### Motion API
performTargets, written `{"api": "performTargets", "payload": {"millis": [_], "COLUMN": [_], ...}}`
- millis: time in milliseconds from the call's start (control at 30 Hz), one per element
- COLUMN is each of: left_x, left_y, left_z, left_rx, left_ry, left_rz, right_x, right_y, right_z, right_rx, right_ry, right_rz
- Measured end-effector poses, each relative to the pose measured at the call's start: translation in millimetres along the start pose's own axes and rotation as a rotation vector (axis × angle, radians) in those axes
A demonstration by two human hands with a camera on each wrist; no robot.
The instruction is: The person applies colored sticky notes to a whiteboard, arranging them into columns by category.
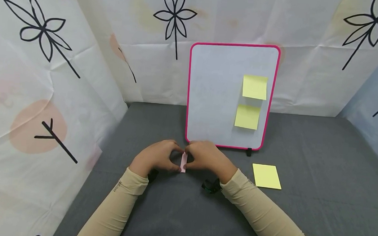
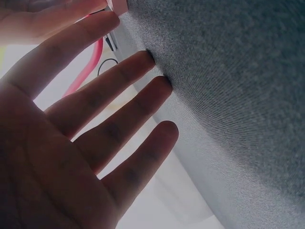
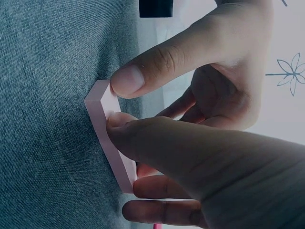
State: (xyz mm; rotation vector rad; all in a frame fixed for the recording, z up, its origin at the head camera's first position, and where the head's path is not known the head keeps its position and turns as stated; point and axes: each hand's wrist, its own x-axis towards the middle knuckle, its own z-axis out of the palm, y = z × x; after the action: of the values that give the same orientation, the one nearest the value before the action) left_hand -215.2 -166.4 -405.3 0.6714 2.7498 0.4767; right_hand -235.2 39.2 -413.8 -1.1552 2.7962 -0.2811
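Note:
A narrow pink sticky-note pad (image 1: 183,162) stands between my two hands in front of the whiteboard, low over the grey tabletop. My left hand (image 1: 156,155) pinches it from the left with thumb and index finger; the other fingers are spread out in the left wrist view. From the right, my right hand (image 1: 208,157) holds the pad with thumb and fingers. The right wrist view has the pad (image 3: 108,138) close up, both thumbs on its near face and fingertips at its far end. Parts of the pad are hidden behind the fingers.
Behind the hands a pink-framed whiteboard (image 1: 216,94) leans upright, with an upper yellow sticky note (image 1: 254,87) and a lower yellow sticky note (image 1: 247,117) on its right side. A yellow sticky-note pad (image 1: 267,176) lies beside the right forearm. Printed cloth (image 1: 139,75) surrounds the table.

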Motion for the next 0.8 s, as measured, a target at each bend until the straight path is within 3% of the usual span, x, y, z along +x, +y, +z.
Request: {"api": "performTargets", "payload": {"millis": [800], "left_x": [-0.3], "left_y": [0.2], "left_z": [0.9], "left_rx": [-0.004], "left_ry": [-0.007], "left_rz": [-0.017], "right_x": [-0.3], "right_y": [-0.7], "right_z": [3.5], "right_rx": [-0.011], "right_ry": [0.013], "right_rz": [0.005]}}
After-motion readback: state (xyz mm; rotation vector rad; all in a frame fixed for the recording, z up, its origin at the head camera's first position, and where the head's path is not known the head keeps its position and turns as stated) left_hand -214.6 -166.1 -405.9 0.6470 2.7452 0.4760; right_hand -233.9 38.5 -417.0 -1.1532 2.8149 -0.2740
